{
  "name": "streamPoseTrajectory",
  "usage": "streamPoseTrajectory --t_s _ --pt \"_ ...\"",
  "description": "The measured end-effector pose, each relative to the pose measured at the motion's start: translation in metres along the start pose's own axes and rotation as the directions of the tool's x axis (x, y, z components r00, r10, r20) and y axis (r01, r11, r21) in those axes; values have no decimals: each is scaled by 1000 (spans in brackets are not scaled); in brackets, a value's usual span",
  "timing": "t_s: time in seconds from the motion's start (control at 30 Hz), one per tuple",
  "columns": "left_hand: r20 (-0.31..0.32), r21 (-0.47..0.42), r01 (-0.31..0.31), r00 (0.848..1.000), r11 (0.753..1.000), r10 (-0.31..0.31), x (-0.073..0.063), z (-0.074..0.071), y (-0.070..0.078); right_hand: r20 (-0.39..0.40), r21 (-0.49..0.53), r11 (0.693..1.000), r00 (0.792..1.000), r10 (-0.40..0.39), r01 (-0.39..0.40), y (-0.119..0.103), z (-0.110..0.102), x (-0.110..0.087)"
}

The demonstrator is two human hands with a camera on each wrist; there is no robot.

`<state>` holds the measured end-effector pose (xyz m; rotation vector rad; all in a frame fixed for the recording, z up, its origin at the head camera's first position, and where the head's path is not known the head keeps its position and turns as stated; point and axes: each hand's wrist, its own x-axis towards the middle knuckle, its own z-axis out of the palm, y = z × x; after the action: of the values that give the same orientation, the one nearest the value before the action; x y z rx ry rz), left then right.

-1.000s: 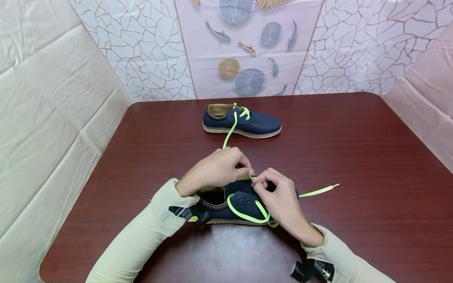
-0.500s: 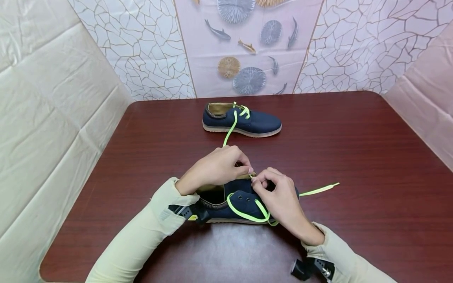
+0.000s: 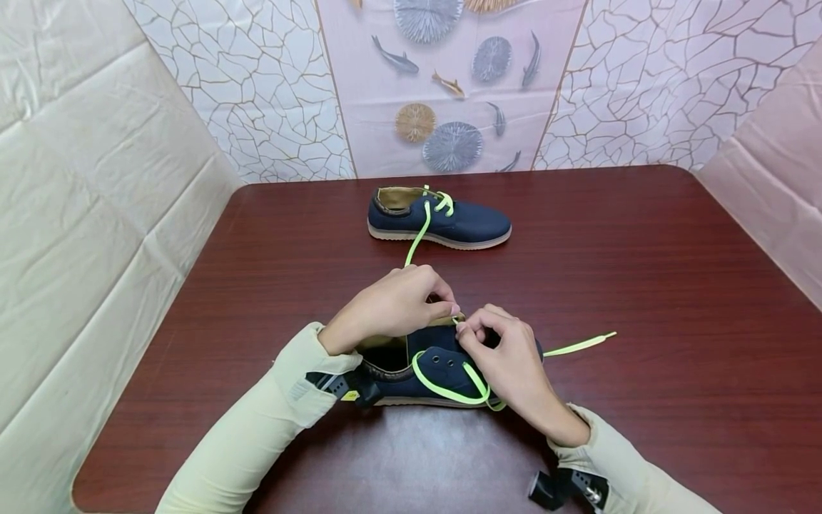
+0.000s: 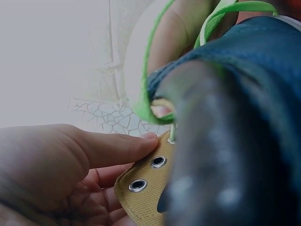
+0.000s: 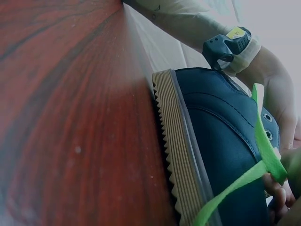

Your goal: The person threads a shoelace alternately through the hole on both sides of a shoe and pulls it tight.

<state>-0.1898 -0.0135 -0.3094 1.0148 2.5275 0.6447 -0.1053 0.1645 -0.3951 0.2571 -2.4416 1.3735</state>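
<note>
At the left, a pale sleeve reaches in over the table's (image 3: 642, 285) left near corner, a black wrist camera (image 3: 370, 393) strapped at its cuff; the camera's yellow sticker (image 5: 236, 33) is the only label in sight, and its print is too small to read. Past the cuff, the left hand (image 3: 398, 303) pinches the tan-lined eyelet flap (image 4: 150, 188) on the far side of a navy lace-up shoe, thumb against the lining, apparently to fold the flap outward and steady its eyelets (two of them bare, a third with lace through it). Behind that hand, by the table's far edge, a matching navy shoe (image 3: 478, 225) sits toe to the right, seemingly parked there to leave working room; one end of its neon lace (image 3: 420, 238) trails toward the near edge until the hand hides it. The worked-on shoe (image 3: 443, 371) lies mid-table between far and near edges, sideways on, perhaps so both rows of eyelets can be reached; its neon-yellow shoelace (image 5: 265, 141) loops over the near side. The right hand (image 3: 507, 357) curls in beside the left, thumb and fingertips appearing to pinch the lace at the flap's edge. Beyond it, a loose end (image 3: 578, 348) points toward the table's right edge. Neither shoe shows a readable brand.
</note>
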Motion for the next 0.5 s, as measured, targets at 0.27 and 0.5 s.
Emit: streamPoseTrajectory --t_s 0.27,0.5 --pt "-2 -1 1 1000 1000 -1 0 1 1 -15 -36 999 1000 10 -11 0 0 1" --pt "17 -67 -2 1000 998 3 1 0 -4 26 -82 996 999 -19 21 1 -1 1"
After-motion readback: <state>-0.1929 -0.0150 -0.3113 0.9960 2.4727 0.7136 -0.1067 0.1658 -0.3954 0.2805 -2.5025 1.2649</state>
